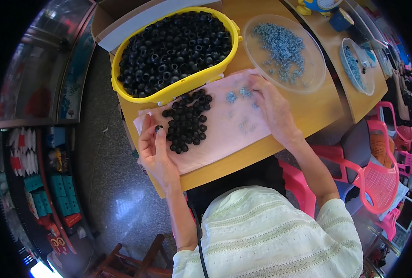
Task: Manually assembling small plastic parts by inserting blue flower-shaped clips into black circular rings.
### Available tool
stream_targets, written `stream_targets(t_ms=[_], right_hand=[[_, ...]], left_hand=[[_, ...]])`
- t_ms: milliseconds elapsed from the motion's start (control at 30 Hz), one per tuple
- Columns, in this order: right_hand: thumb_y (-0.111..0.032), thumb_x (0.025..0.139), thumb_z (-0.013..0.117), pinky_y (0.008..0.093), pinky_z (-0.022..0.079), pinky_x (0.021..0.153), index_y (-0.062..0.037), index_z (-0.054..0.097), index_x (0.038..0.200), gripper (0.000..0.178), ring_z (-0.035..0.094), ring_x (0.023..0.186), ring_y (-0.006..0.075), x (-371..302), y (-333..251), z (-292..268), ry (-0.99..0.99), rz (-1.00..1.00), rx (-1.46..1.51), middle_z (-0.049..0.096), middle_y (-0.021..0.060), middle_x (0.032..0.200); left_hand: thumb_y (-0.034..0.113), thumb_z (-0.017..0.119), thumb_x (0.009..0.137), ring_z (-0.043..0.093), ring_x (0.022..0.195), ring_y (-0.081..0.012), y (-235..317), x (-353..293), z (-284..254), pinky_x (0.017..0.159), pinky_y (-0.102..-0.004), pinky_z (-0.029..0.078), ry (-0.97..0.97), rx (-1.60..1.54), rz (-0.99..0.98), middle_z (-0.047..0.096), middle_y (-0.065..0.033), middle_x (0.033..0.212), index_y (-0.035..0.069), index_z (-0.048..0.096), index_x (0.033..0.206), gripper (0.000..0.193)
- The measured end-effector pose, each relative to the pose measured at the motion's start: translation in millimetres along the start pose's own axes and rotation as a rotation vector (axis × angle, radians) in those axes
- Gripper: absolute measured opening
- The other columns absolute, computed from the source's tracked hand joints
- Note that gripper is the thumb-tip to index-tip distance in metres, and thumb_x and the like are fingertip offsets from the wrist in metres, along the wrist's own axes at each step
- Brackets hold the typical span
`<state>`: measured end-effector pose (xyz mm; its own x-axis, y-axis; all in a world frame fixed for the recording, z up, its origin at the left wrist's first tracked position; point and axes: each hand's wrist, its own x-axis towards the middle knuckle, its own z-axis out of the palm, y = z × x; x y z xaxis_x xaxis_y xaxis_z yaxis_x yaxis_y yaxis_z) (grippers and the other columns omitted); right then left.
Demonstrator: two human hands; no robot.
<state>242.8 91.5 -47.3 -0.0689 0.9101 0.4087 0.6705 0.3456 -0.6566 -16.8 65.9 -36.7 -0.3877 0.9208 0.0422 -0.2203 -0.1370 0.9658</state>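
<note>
My left hand (156,150) pinches a small black ring-shaped piece (159,128) between thumb and fingers, at the left edge of a pink cloth (206,155). Right beside it on the cloth is a loose pile of similar black pieces (185,121). Over the cloth's right side, my right hand (273,107) has its fingers bent and drawn together by small clumps of tiny light-blue pieces (232,97). Whatever its fingertips may hold is too small to make out. More tiny blue bits (246,126) lie scattered nearer to me on the cloth.
A yellow tub (169,98) heaped with black pieces stands behind the cloth. To its right, a clear round tray (315,69) holds many blue bits; a white oval tray (369,88) lies farther right. Pink chairs (377,183) stand at right, shelves (53,185) at left.
</note>
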Motion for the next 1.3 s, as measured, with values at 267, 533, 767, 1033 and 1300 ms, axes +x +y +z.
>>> stream_targets(t_ms=[267, 533, 767, 1033, 1300], right_hand=[[0.007, 0.081, 0.061, 0.0341, 0.049, 0.079, -0.004, 0.053, 0.1, 0.023, 0.06, 0.095, 0.0301, 2, -3, -9, 0.047, -0.034, 0.055, 0.061, 0.0134, 0.102], [-0.001, 0.081, 0.064, 0.0362, 0.047, 0.08, -0.0022, 0.056, 0.095, 0.016, 0.059, 0.093, 0.0291, 14, -59, -13, -0.063, -0.121, 0.135, 0.061, 0.0113, 0.095], [-0.002, 0.08, 0.063, 0.0386, 0.047, 0.079, -0.0013, 0.054, 0.093, 0.016, 0.056, 0.094, 0.0315, 39, -64, 33, -0.119, -0.178, 0.032, 0.061, 0.0145, 0.096], [-0.002, 0.079, 0.063, 0.041, 0.046, 0.08, -0.0014, 0.053, 0.09, 0.015, 0.056, 0.097, 0.0324, 37, -68, 40, -0.097, -0.116, -0.05, 0.06, 0.0146, 0.093], [-0.002, 0.08, 0.063, 0.0426, 0.045, 0.079, -0.0028, 0.053, 0.091, 0.015, 0.056, 0.097, 0.0333, 39, -68, 32, -0.177, -0.093, 0.169, 0.06, 0.0144, 0.095]], left_hand=[[0.001, 0.057, 0.089, 0.049, 0.124, -0.0236, 8, -6, 4, 0.106, -0.0336, 0.038, -0.014, 0.029, 0.029, 0.05, -0.0197, 0.134, -0.001, 0.056, 0.107, 0.018], [0.0, 0.061, 0.085, 0.05, 0.122, -0.0246, 21, -20, 3, 0.104, -0.035, 0.037, -0.161, 0.2, 0.148, 0.054, -0.018, 0.126, 0.004, 0.058, 0.106, 0.021], [0.011, 0.063, 0.087, 0.053, 0.105, -0.0254, 33, 13, 20, 0.093, -0.0346, 0.041, -0.316, 0.682, 0.258, 0.061, -0.0096, 0.108, 0.004, 0.058, 0.103, 0.018], [0.014, 0.068, 0.082, 0.05, 0.096, -0.0249, 30, 19, 39, 0.086, -0.0357, 0.038, -0.335, 1.071, 0.491, 0.064, -0.0031, 0.103, 0.008, 0.062, 0.095, 0.015], [0.012, 0.071, 0.077, 0.05, 0.094, -0.026, 30, 21, 36, 0.087, -0.0372, 0.038, -0.322, 1.149, 0.535, 0.065, -0.0023, 0.1, 0.01, 0.062, 0.093, 0.018]])
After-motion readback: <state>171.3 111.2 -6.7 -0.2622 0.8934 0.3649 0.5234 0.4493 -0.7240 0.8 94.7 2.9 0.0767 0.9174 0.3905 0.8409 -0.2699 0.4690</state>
